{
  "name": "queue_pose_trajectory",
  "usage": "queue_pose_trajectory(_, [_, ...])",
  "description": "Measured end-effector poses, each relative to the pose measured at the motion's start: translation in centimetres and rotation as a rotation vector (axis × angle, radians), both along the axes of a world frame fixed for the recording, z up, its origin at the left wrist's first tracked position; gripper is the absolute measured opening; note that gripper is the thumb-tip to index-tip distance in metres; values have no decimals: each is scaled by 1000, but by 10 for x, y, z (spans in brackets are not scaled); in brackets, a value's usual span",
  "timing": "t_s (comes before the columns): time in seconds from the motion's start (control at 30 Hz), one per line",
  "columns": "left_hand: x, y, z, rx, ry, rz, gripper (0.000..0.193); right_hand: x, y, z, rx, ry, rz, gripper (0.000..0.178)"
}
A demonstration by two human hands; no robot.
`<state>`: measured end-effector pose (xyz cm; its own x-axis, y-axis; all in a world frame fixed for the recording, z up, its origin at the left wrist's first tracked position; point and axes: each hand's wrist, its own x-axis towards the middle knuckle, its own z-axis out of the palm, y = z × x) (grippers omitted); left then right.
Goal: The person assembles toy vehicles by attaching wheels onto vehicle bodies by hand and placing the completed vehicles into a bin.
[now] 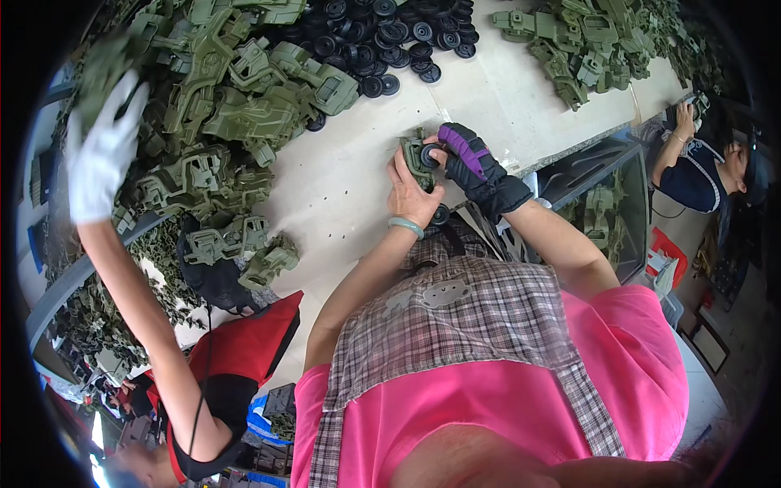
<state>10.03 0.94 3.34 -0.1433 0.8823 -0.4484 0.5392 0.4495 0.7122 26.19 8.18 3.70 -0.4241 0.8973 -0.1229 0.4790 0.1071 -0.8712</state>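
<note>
My left hand (413,197), with a pale bangle at the wrist, is closed around a green plastic toy vehicle body (416,172) over the table's near edge. In a black and purple fingerless glove, my right hand (476,167) grips a black toy wheel (429,155) and presses it against the vehicle's side. Another black wheel (440,215) shows just below my left palm; whether it is fixed to the vehicle I cannot tell. My fingers partly cover the vehicle.
Green vehicle parts (252,114) are heaped on the table (342,167) at left, with black wheels (394,37) behind. More green parts (590,41) lie far right. A co-worker's white-gloved hand (104,154) reaches in at left. Another person (700,163) works at far right.
</note>
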Motion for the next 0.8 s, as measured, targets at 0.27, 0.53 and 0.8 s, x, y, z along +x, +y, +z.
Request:
queue_pose_trajectory(0.27, [-5,-3,-3,4,0,13,111,-32,46,49,325,-244,53,28])
queue_pose_trajectory(0.53, [1,-18,-45,157,115,-30,46,-77,65,44,670,-152,979,13])
queue_pose_trajectory(0.8, [-5,-3,-19,30,-106,10,120,-78,55,20,258,-593,265,22])
